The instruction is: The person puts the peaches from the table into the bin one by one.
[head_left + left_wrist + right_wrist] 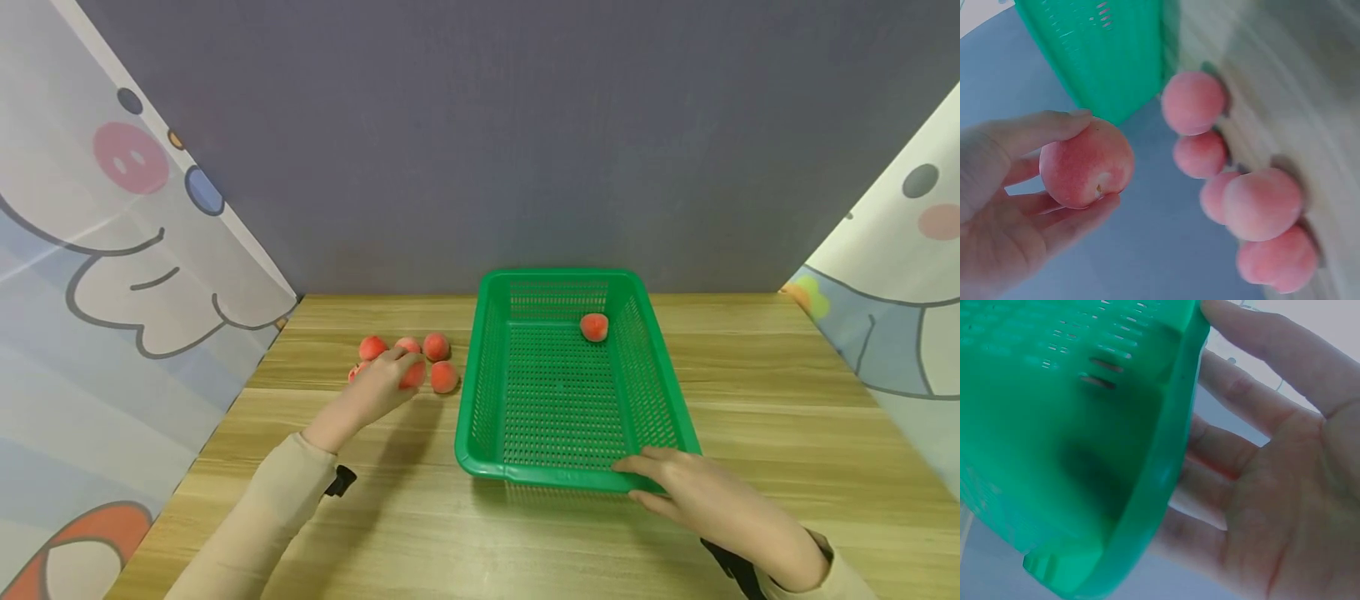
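Observation:
A red-pink peach [1087, 165] is pinched between the thumb and fingers of my left hand [381, 383], raised off the table. Beside and beyond that hand, several more peaches [444, 377] lie grouped on the wood; the hand partly covers some of them. To their right stands a green perforated plastic basket [540, 475], with a single peach [595, 327] inside near its far right corner. My right hand [697, 487] holds the basket's rim at the near right corner, thumb on one side and fingers on the other, as the right wrist view also shows.
The wooden table [780, 400] runs back to a plain grey wall [570, 150]. Panels printed with cartoon figures [112, 275] flank the table on the left and right. The basket's far edge is close to the back wall.

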Available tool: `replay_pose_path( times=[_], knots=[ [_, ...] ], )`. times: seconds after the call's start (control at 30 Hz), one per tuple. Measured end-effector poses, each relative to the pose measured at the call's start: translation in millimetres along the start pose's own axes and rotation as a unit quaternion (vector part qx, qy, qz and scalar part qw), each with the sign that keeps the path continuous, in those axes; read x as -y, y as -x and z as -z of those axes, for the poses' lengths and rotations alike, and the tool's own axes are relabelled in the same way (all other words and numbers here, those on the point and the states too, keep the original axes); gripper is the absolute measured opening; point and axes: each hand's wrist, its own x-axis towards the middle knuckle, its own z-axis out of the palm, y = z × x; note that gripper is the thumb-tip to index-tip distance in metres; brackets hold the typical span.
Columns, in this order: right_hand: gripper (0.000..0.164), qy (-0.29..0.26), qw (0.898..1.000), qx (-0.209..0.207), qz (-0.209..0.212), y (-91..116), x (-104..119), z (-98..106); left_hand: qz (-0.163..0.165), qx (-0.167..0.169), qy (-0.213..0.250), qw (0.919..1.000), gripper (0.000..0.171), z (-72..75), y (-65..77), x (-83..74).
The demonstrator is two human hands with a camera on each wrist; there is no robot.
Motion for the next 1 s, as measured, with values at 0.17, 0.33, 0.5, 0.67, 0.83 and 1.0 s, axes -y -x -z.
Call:
replay_pose_path(
  times=[0.17, 0.33, 0.5, 0.67, 0.83, 1.0],
  knots=[
    [0.029, 0.001, 1.000, -0.001, -0.001, 0.8, 0.3, -0.2, 0.000, 0.009, 0.024, 0.9997, 0.029, 10.9, -14.3, -6.7],
    [0.029, 0.000, 1.000, -0.001, -0.001, 1.1, 0.4, 0.0, -0.008, 0.046, 0.038, 0.9982, 0.034, 17.8, -32.2, -15.6],
    [0.030, -0.003, 1.000, 0.003, -0.003, 0.3, 0.5, 0.3, -0.017, 0.056, 0.032, 0.9978, 0.032, 19.4, -47.9, -23.5],
    [0.030, -0.002, 1.000, 0.005, -0.008, -0.3, 0.8, 0.3, -0.024, 0.059, 0.039, 0.9972, 0.026, 20.4, -60.7, -31.3],
    [0.030, -0.002, 1.000, 0.006, -0.009, -0.1, 0.2, -0.1, -0.022, 0.086, 0.051, 0.9948, 0.020, 20.6, -76.6, -37.5],
    [0.030, -0.003, 1.000, 0.007, -0.008, 0.4, -1.0, -0.3, -0.013, 0.119, 0.050, 0.9915, 0.037, 20.5, -93.7, -45.0]
  ],
)
